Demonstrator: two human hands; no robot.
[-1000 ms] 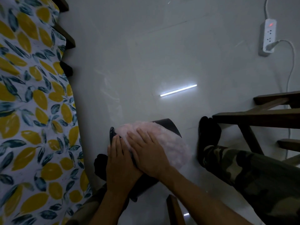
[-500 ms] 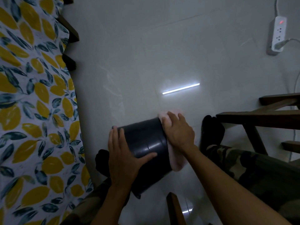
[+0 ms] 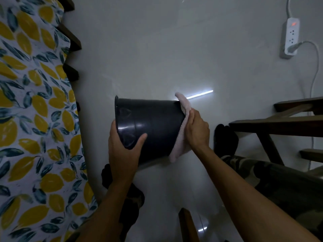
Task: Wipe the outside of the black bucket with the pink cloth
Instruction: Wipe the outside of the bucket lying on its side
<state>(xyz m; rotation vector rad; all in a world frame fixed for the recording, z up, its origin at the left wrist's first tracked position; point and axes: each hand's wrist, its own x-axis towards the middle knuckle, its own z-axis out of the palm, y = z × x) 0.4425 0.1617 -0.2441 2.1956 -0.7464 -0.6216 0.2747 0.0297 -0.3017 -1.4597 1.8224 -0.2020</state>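
Observation:
The black bucket (image 3: 153, 124) is held on its side above the floor, its rim to the left and its base to the right. My left hand (image 3: 123, 151) grips the bucket near the rim, thumb across its near wall. The pink cloth (image 3: 181, 137) covers the bucket's base on the right, folded over the edge. My right hand (image 3: 197, 131) presses the cloth flat against that base.
A bed with a lemon-print sheet (image 3: 35, 119) runs along the left. A dark wooden frame (image 3: 279, 123) stands at the right, beside my camouflage-trousered leg (image 3: 279, 180). A white power strip (image 3: 291, 38) with a cord lies at the far right. The floor (image 3: 174, 49) is pale and glossy.
The bucket has been lifted and turned with its rim to the left. My right hand slid the cloth from the bucket's side wall onto its base.

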